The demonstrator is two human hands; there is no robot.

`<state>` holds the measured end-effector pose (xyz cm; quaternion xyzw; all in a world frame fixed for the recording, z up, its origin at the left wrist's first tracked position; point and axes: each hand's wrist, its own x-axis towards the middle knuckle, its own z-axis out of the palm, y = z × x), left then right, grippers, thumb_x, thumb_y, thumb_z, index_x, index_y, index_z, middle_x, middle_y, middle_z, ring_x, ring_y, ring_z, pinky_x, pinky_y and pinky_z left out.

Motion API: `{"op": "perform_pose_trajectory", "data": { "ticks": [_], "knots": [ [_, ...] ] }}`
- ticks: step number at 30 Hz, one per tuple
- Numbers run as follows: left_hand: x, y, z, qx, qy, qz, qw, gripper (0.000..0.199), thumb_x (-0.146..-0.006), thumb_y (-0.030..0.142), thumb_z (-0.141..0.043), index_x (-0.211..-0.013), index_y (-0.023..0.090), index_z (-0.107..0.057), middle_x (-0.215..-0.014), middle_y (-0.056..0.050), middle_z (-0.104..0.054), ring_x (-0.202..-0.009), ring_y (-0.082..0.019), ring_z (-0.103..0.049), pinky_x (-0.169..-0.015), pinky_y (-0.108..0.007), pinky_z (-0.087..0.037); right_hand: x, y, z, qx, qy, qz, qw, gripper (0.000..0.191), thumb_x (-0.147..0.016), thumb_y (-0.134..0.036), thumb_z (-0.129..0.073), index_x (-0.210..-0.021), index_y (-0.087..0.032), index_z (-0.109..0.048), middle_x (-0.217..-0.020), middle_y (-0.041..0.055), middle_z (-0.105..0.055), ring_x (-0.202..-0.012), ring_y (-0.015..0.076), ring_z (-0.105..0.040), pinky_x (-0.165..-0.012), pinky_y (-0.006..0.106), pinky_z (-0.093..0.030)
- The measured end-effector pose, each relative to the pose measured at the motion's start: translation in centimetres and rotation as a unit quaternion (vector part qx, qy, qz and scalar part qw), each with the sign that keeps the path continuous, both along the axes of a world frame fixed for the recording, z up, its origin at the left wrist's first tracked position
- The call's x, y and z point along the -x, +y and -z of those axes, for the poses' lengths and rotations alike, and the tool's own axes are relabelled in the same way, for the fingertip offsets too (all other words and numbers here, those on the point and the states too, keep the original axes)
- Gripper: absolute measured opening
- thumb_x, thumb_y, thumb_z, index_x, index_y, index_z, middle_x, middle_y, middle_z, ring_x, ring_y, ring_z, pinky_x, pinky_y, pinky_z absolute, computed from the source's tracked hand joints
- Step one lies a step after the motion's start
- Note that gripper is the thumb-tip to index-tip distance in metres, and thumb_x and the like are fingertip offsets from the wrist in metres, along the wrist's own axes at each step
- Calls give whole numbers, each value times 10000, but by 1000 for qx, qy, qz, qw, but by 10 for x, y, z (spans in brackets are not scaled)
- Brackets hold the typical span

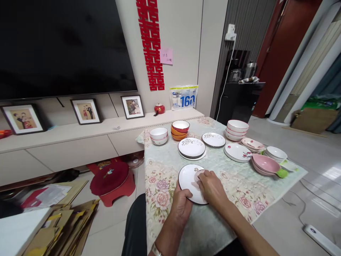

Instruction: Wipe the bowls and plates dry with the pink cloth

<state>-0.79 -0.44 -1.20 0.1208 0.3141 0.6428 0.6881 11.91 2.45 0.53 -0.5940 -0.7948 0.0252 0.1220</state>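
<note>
A white plate [188, 179] with a dark rim and a small floral print is held tilted above the near part of the table. My left hand [182, 201] grips its lower left edge, thumb on top and fingers underneath. Over the plate's right half, my right hand [211, 185] is closed on a thin whitish wipe [198, 175] pressed to the surface. Just beyond lie a stack of similar plates [191, 147] and another dark-rimmed plate stack [214, 139].
White bowls [159, 136] and orange and red bowls [179, 131] stand at the back left. To the right are flowered plates [237, 152], tall bowls [236, 129], pink dishes [265, 163] and small white bowls [276, 153]. A red stool [113, 181] stands left of the flowered tablecloth [165, 185].
</note>
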Motion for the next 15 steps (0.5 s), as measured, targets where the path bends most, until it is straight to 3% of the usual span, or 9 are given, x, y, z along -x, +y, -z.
{"op": "perform_pose_trajectory", "data": {
  "ticks": [3,7,11,15],
  "knots": [
    [1,-1,2,-19,6,13,1000,956,-402,-15,-490,-1330,205,-558,-1104,-72,-717,-969,-253,-663,-788,-294,-508,17,-1,-3,14,64,-63,996,167,-931,-229,-565,-1009,-194,-709,-1046,90,-652,-1000,247,-549,-831,315,-398],
    [1,-2,2,-13,8,7,1000,987,-400,-20,-482,-1353,230,-539,-1119,-59,-715,-989,-249,-664,-791,-290,-513,28,26,-7,15,111,-102,989,215,-937,-203,-566,-1108,-203,-698,-1069,80,-639,-1025,209,-553,-845,285,-406],
    [1,-1,1,18,-3,-3,1000,1012,-390,-25,-484,-1370,221,-517,-1141,-69,-721,-1028,-269,-664,-906,-372,-516,9,46,-7,-24,52,-42,997,186,-923,-168,-580,-1065,-172,-699,-1084,116,-624,-1050,245,-526,-835,317,-403],
    [0,0,0,39,4,-10,999,982,-400,-30,-491,-1348,224,-539,-1132,-67,-728,-1006,-272,-678,-958,-423,-505,-19,30,-4,-37,-47,23,998,155,-938,-198,-554,-964,-154,-701,-1016,147,-616,-1012,297,-508,-760,348,-398]
  ]
}}
